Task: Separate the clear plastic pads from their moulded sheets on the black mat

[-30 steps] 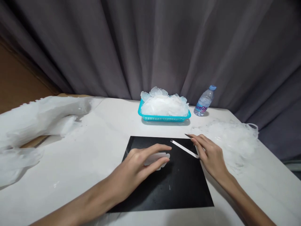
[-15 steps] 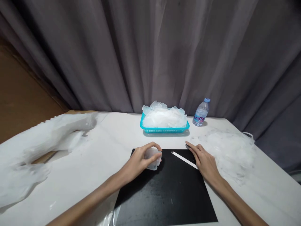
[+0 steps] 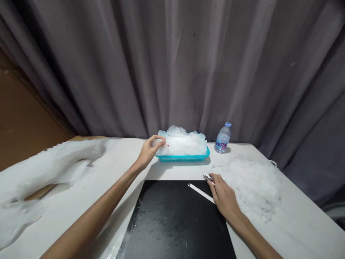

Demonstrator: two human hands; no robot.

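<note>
My left hand [image 3: 151, 149] is closed on a translucent plastic piece [image 3: 159, 146] at the left end of a turquoise basket [image 3: 185, 158]. White and clear pieces [image 3: 180, 142] are heaped in that basket. My right hand [image 3: 221, 190] rests by the upper right corner of a black mat [image 3: 178, 219], its fingers pinched on a small metal tool [image 3: 208, 177]. Beside those fingers, a white strip [image 3: 201, 192] with a dark tip lies across the mat's corner.
A water bottle [image 3: 222, 138] stands right of the basket. Clear plastic scraps [image 3: 254, 183] are spread at the right. Crumpled plastic bags [image 3: 51, 165] cover the left side. Behind the table hangs a grey curtain [image 3: 172, 64].
My left hand has moved from above the mat up to the basket with the plastic piece. The small tool shows more clearly in my right hand. The whole view has shifted slightly.
</note>
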